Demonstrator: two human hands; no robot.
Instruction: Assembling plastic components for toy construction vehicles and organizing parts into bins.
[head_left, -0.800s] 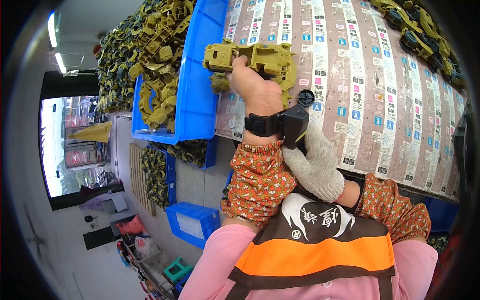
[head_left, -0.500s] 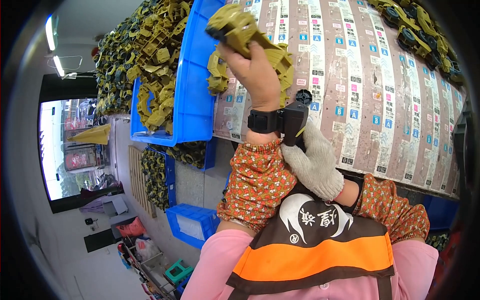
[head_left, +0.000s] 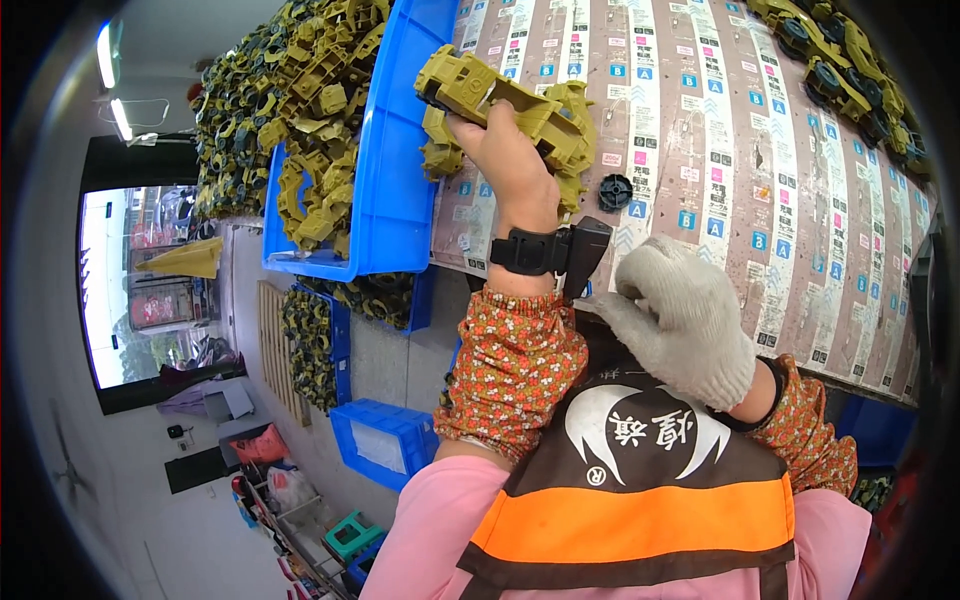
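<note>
My bare left hand grips a mustard-yellow plastic toy truck body, thumb on its near side. More yellow toy vehicle parts lie on the table just beyond and under that hand. A black toy wheel rests flat to the right of my left wrist. A black device is strapped round that wrist. My right hand, in a white knit glove, hovers over the table's near edge with its fingers curled in. Whatever it may hold is hidden by the fingers.
A tall blue bin with yellow parts stands at the left, beside a big heap of toy vehicles. Assembled toy vehicles are piled at the table's far right. Below left, a blue crate sits on the floor.
My left hand has brought the truck body slightly lower and turned it. My right hand has moved away from the left wrist to the right, its fingers curling.
</note>
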